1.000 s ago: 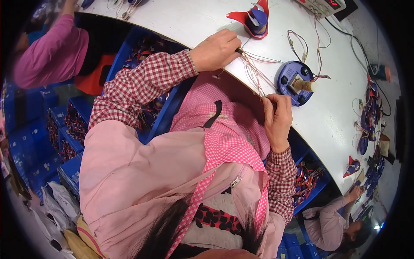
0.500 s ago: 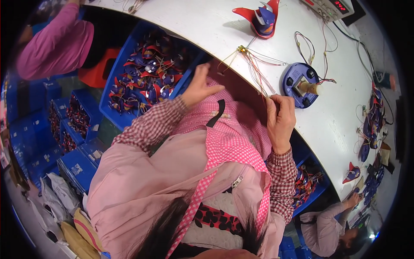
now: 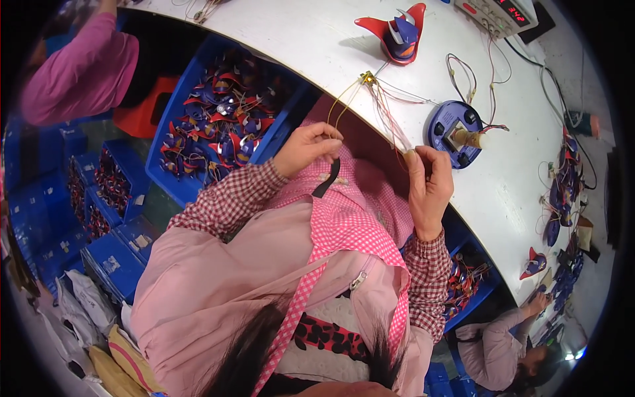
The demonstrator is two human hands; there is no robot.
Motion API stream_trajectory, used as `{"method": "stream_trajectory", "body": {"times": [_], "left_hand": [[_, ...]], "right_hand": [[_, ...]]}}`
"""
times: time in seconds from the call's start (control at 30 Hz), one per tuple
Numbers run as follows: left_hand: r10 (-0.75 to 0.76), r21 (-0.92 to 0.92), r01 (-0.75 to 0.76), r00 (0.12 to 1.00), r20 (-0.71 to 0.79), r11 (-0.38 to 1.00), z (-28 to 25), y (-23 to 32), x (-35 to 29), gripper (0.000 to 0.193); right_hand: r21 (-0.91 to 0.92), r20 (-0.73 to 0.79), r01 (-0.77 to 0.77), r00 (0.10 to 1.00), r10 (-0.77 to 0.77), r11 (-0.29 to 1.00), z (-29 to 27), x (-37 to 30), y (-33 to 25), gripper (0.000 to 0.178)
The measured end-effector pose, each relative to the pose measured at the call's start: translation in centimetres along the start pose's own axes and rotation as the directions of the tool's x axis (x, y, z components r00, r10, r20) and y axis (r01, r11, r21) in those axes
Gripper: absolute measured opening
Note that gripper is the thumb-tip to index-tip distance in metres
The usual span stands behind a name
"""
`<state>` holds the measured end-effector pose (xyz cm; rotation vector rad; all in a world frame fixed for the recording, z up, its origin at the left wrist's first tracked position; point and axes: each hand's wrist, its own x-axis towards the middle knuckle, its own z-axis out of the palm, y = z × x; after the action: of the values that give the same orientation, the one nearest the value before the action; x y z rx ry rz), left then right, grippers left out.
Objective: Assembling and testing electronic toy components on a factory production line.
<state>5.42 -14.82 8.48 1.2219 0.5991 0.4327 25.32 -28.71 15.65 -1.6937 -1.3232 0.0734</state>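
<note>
On the table's edge lies a small circuit board (image 3: pixel 368 78) with thin wires running from it. My left hand (image 3: pixel 305 151) is closed, thumb and fingertips pinched on the yellow wires (image 3: pixel 337 106) that hang off the edge. The right hand (image 3: pixel 428 185) pinches the lower ends of a bundle of red and pale wires (image 3: pixel 390 122); the tips are hidden by its fingers. Just beyond it sits a round purple base (image 3: pixel 456 135) with a beige cylindrical part standing on it. A red and purple winged toy part (image 3: pixel 401 38) stands behind the board, seemingly joined to it by a wire.
A blue bin (image 3: pixel 155 155) of similar toy parts stands at my left, another blue bin (image 3: pixel 486 294) at my right. A power supply with a red display (image 3: pixel 496 14) sits at the back of the white table (image 3: pixel 297 40). Co-workers sit at far left and lower right.
My left hand was open with fingers spread; it has come down and closed on the yellow wires. The right hand keeps its pinch on the bundle.
</note>
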Motion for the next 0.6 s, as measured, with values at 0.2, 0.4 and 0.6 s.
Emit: {"method": "stream_trajectory", "body": {"times": [0.2, 0.4, 0.6], "left_hand": [[-0.038, -0.105, 0.050, 0.993, 0.113, 0.993, 3.0, 5.2, -1.3, 0.019], [-0.052, -0.256, 0.090, 0.987, 0.153, 0.962, 4.6, 5.2, -0.7, 0.015], [-0.095, -0.269, 0.122, 0.989, 0.113, 0.955, 4.1, 5.2, -0.7, 0.015]], "right_hand": [[0.302, 0.016, -0.191, 0.981, 0.196, 0.934, 2.6, -0.4, -0.9, 0.011], [0.154, -0.050, -0.058, 0.997, 0.066, 0.986, 4.6, -0.5, -2.9, 0.009], [0.239, 0.003, -0.026, 1.000, 0.026, 0.971, 5.1, -0.9, -2.7, 0.008]]}}
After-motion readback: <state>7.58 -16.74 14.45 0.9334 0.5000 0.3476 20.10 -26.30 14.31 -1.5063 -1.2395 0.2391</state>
